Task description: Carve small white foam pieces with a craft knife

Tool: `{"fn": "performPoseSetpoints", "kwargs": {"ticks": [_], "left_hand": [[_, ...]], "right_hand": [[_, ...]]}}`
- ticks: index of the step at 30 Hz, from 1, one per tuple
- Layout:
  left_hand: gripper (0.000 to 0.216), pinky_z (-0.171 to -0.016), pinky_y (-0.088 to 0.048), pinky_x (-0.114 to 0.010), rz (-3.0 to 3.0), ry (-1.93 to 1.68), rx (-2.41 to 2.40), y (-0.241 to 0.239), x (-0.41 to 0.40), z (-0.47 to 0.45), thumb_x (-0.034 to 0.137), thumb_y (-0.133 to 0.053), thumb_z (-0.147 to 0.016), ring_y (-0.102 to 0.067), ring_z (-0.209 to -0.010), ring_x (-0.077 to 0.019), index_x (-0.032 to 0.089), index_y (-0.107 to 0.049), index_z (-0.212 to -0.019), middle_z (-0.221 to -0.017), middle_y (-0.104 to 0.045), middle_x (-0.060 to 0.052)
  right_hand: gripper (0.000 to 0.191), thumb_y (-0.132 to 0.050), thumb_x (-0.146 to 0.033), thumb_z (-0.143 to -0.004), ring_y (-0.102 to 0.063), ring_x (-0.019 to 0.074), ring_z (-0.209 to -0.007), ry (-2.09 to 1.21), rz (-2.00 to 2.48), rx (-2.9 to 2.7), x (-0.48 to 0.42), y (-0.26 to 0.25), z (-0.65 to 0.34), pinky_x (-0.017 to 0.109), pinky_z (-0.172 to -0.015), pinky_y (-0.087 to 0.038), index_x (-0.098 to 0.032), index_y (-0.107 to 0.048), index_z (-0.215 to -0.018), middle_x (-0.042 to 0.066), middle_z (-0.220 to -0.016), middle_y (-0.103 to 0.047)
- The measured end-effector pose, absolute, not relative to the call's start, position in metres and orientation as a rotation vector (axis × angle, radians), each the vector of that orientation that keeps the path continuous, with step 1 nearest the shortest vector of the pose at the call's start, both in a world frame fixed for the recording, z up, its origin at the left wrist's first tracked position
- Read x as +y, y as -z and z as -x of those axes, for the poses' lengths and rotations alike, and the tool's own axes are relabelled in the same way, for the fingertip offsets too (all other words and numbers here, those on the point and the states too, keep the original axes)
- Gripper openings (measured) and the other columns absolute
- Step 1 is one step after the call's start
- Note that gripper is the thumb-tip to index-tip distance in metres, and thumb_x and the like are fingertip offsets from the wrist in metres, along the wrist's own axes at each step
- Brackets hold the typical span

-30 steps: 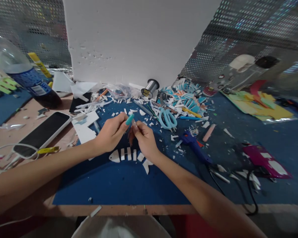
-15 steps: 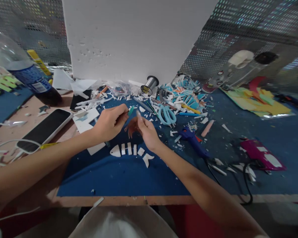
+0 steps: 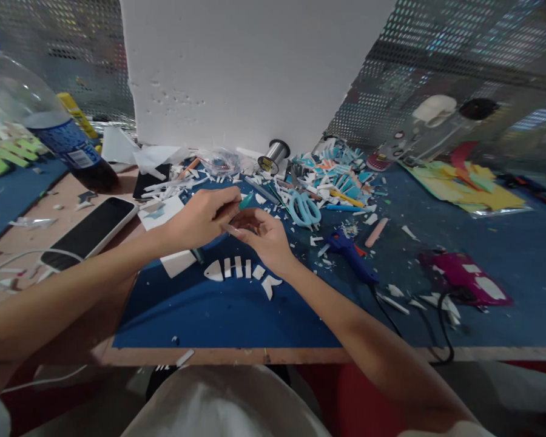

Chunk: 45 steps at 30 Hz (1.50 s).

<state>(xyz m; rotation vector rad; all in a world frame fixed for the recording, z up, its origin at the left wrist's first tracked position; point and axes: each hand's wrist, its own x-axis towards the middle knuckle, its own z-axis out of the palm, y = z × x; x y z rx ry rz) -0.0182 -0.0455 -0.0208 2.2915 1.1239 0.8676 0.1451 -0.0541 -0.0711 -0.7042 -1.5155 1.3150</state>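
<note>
My left hand point(image 3: 200, 218) is closed on a thin tool with a teal end point(image 3: 246, 200), which points right toward my other hand. My right hand point(image 3: 264, 235) is turned partly palm-up, its fingers curled and touching the left hand's fingertips. What it holds is too small to name. Both hands hover over a blue mat point(image 3: 218, 315). Just below them lies a white fish skeleton point(image 3: 239, 271) made of cut foam pieces.
Light-blue scissors point(image 3: 304, 209) and a heap of blue and white scraps point(image 3: 341, 176) lie behind the hands. A blue glue gun point(image 3: 351, 256) with a black cord is on the right. A phone point(image 3: 91, 230), a bottle point(image 3: 68, 149), a wire spool point(image 3: 273, 156) and a white foam board point(image 3: 255, 73) are also there.
My hands have come back together after parting slightly. The right hand has dropped and turned palm-up. The brownish piece seen under it earlier no longer shows.
</note>
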Motion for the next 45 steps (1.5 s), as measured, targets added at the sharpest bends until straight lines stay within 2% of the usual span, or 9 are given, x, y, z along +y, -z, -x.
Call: {"fn": "performPoseSetpoints", "kwargs": {"ticks": [4, 12, 18, 21, 25, 31, 35, 40, 45], "left_hand": [[0.021, -0.049, -0.022, -0.025, -2.175, -0.956, 1.135, 0.018, -0.043, 0.021, 0.021, -0.046, -0.086, -0.027, -0.048, -0.0089, 0.019, -0.039, -0.066, -0.055, -0.032, 0.005], [0.034, -0.053, -0.031, -0.023, -1.733, -1.345, 1.046, 0.036, -0.026, 0.024, 0.044, -0.05, -0.087, -0.034, -0.054, -0.0091, 0.019, -0.043, -0.064, -0.06, -0.039, 0.003], [0.052, -0.072, -0.046, -0.026, -1.445, -1.048, 0.806, 0.067, -0.025, 0.016, 0.058, -0.063, -0.07, -0.059, -0.083, -0.0153, 0.016, -0.065, -0.101, -0.09, -0.065, -0.007], [0.046, -0.077, -0.047, -0.03, -1.288, -1.029, 0.848, 0.075, -0.028, 0.012, 0.051, -0.07, -0.067, -0.062, -0.084, -0.0176, 0.016, -0.072, -0.096, -0.089, -0.071, -0.008], [0.032, -0.07, -0.049, -0.028, -1.188, -1.082, 0.953, 0.077, -0.03, 0.011, 0.044, -0.076, -0.062, -0.062, -0.074, -0.0148, 0.017, -0.076, -0.08, -0.079, -0.074, -0.006], [0.034, -0.07, -0.049, -0.028, -1.279, -1.166, 1.037, 0.081, -0.026, 0.014, 0.049, -0.071, -0.067, -0.064, -0.075, -0.0162, 0.017, -0.075, -0.077, -0.081, -0.074, -0.006], [0.039, -0.068, -0.048, -0.029, -1.684, -1.209, 1.18, 0.082, -0.02, 0.023, 0.052, -0.061, -0.075, -0.064, -0.075, -0.0189, 0.015, -0.074, -0.078, -0.081, -0.074, -0.008], [0.032, -0.065, -0.044, -0.028, -2.465, -1.102, 1.248, 0.08, -0.017, 0.033, 0.032, -0.043, -0.09, -0.061, -0.07, -0.0176, 0.014, -0.066, -0.078, -0.075, -0.068, -0.009], [0.027, -0.059, -0.039, -0.026, -2.76, -0.896, 1.355, 0.08, -0.019, 0.034, 0.021, -0.037, -0.092, -0.055, -0.062, -0.0154, 0.014, -0.058, -0.076, -0.076, -0.063, -0.008]], "right_hand": [[0.019, -0.07, -0.038, -0.075, -0.067, 0.0178, -0.066, -1.335, 0.747, -1.515, -0.055, 0.068, -0.148, 0.035, -0.07, -0.056, -0.02, -0.068, -0.071, 0.002, -0.067, -0.068], [0.022, -0.065, -0.04, -0.078, -0.07, 0.0196, -0.073, -1.372, 0.816, -1.478, -0.049, 0.071, -0.149, 0.038, -0.078, -0.056, -0.021, -0.072, -0.069, 0.003, -0.072, -0.072], [0.024, -0.07, -0.043, -0.072, -0.068, 0.0174, -0.06, -1.442, 0.876, -1.335, -0.046, 0.072, -0.15, 0.036, -0.069, -0.058, -0.019, -0.072, -0.067, 0.002, -0.064, -0.071], [0.025, -0.072, -0.043, -0.07, -0.068, 0.0166, -0.058, -1.489, 0.919, -1.327, -0.044, 0.073, -0.15, 0.036, -0.07, -0.058, -0.019, -0.072, -0.064, 0.003, -0.063, -0.071], [0.025, -0.071, -0.041, -0.071, -0.068, 0.0166, -0.061, -1.507, 0.965, -1.355, -0.042, 0.075, -0.151, 0.036, -0.072, -0.058, -0.017, -0.072, -0.063, 0.004, -0.065, -0.072], [0.025, -0.073, -0.039, -0.069, -0.07, 0.0182, -0.07, -1.554, 0.953, -1.385, -0.038, 0.078, -0.154, 0.037, -0.081, -0.056, -0.016, -0.073, -0.078, 0.005, -0.073, -0.074], [0.025, -0.073, -0.036, -0.07, -0.07, 0.0194, -0.075, -1.53, 0.963, -1.458, -0.038, 0.076, -0.156, 0.037, -0.081, -0.056, -0.015, -0.072, -0.084, 0.006, -0.076, -0.074], [0.018, -0.071, -0.031, -0.071, -0.069, 0.0189, -0.072, -1.455, 1.01, -1.547, -0.038, 0.078, -0.158, 0.037, -0.078, -0.056, -0.015, -0.069, -0.08, 0.005, -0.073, -0.071], [0.017, -0.061, -0.032, -0.081, -0.067, 0.0178, -0.071, -1.312, 1.099, -1.648, -0.036, 0.076, -0.156, 0.034, -0.073, -0.055, -0.015, -0.063, -0.082, 0.006, -0.076, -0.069]]}}
